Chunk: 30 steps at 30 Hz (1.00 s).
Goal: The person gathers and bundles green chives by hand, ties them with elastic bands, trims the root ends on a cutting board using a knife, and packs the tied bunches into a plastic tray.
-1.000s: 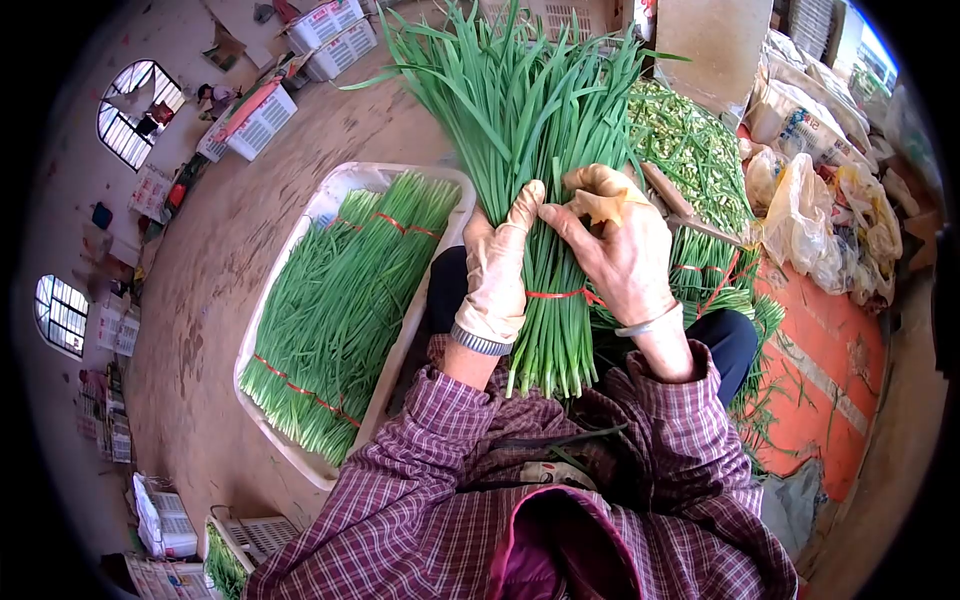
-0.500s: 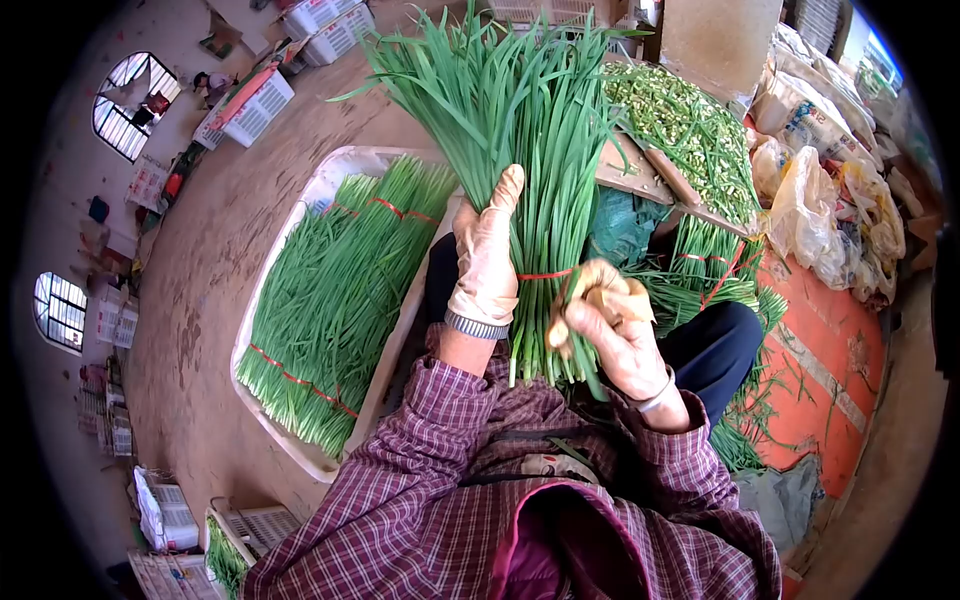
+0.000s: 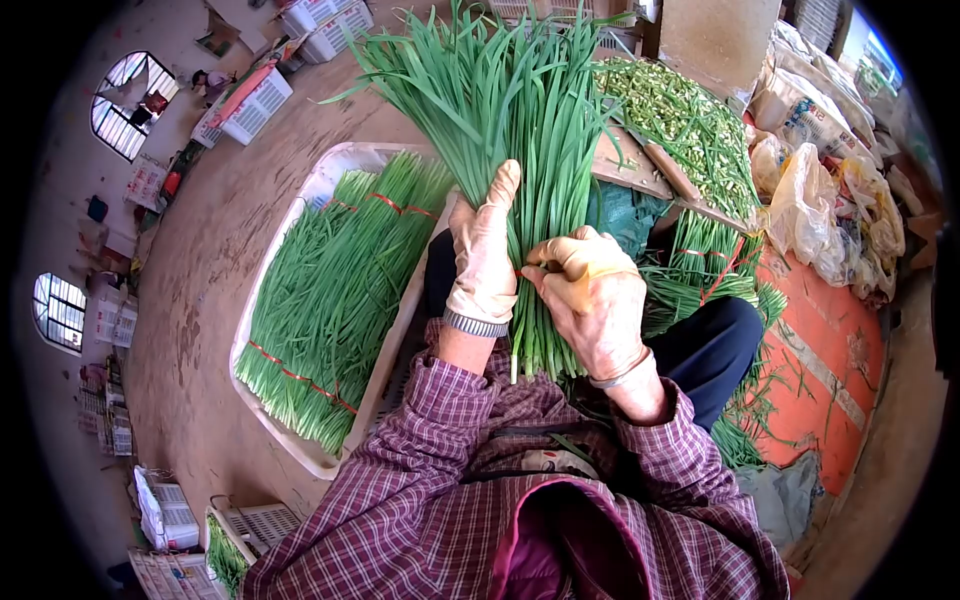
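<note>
Chive bundle (image 3: 548,190), upright just above centre at 12 o'clock, leaves fanned upward and cut ends down. The left hand (image 3: 483,255), in a thin glove, is wrapped round its left side, thumb across the stems. The right hand (image 3: 597,300) has moved up from the stem ends, where it was half a second ago, to the red band (image 3: 517,272), so the work is now at the tie. Its fingers bend inward there; whether they have closed on band or stem I cannot tell, as the hands hide most of the band.

Close by at 9 o'clock, a white plastic crate (image 3: 247,318) holds more banded chives (image 3: 330,290). At 2 o'clock, a wooden-handled tool (image 3: 672,172) lies beside chopped trimmings (image 3: 690,125), with plastic bags (image 3: 810,205) beyond. Farther off, slatted crates (image 3: 330,35) stand at 11.
</note>
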Motion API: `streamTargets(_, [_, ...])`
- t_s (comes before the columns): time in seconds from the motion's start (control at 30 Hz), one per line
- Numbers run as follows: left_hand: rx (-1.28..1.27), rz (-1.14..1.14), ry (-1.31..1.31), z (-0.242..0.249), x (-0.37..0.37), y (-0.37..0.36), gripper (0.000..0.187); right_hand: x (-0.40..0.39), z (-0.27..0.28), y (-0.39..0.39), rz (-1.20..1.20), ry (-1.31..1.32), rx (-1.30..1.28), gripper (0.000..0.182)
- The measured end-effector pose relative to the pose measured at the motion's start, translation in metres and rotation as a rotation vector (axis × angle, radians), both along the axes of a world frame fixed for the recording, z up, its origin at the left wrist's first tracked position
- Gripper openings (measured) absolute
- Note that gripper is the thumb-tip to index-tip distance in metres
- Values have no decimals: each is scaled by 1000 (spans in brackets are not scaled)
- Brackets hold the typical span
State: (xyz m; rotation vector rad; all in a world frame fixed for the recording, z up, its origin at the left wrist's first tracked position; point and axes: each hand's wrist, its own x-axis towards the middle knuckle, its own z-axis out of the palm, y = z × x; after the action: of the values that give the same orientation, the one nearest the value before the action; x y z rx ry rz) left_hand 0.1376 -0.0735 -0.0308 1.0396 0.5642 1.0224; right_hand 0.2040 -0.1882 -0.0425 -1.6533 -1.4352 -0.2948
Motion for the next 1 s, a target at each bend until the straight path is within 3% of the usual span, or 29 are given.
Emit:
streamTargets(0.07, [107, 49, 51, -9, 2, 9, 45, -4, 5, -5, 39, 2, -30, 12])
streamTargets(0.23, [55, 37, 58, -6, -2, 2, 50, -4, -9, -8, 117, 175, -41, 5])
streamTargets(0.3, [43, 16, 51, 0, -3, -4, 54, 2, -13, -8, 339, 420, 36, 4])
streamTargets(0.33, [46, 15, 49, -1, -2, -3, 54, 4, -8, -12, 338, 417, 38, 4])
streamTargets(0.4, [19, -43, 6, -8, -2, 2, 54, 5, 4, -26, 584, 1004, -269, 12])
streamTargets(0.47, [2, -59, -3, -16, -1, 10, 55, 17, 2, -36, 597, 1028, -145, 17])
streamTargets(0.53, [154, 61, 64, -26, 0, 17, 56, 27, 4, -42, 311, 879, -38, 14])
streamTargets(0.57, [98, 52, 55, -26, 0, 17, 55, 38, -5, -40, 203, 404, 6, 9])
streamTargets(0.6, [94, 50, 59, -25, -1, 14, 55, 41, -10, -40, 153, 281, -37, 11])
streamTargets(0.77, [-20, -83, -50, -15, 1, 2, 52, 25, -2, -25, 180, 75, -110, 14])
streamTargets(0.87, [28, -26, -7, -14, 2, 0, 53, 19, -4, -8, 150, -49, -13, 8])
streamTargets(0.93, [24, 51, 80, -16, 3, 4, 60, 16, -7, -4, 136, -45, -85, 5])
streamTargets(1.0, [112, 78, 97, -23, 0, 13, 64, 21, -17, -2, 316, 114, -13, 8])
